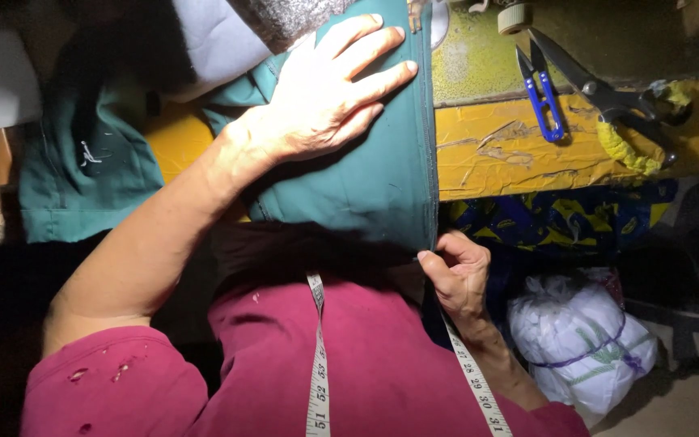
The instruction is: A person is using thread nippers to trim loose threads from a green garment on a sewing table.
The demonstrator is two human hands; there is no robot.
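Two hands work one piece of teal cloth (366,178) that fills the upper middle of the frame and hangs over the near edge of a yellow table (511,154). Left hand (329,93) lies flat on the cloth near the top centre, fingers spread and pressing it down. Right hand (459,271), lower and right of centre, pinches the cloth's lower right corner between thumb and forefinger, at the bottom of the dark seam edge (429,129) that runs straight up the frame. A white tape measure (318,364) drapes round the person's neck, both ends running down over the magenta shirt (382,372) at the bottom. On the table at upper right lie blue snips (545,101) and, just beside them, large scissors (608,97) with yellow-wrapped handles. Below the table at lower right sits a white tied bundle (580,336), beside patterned blue-and-yellow fabric (560,218).
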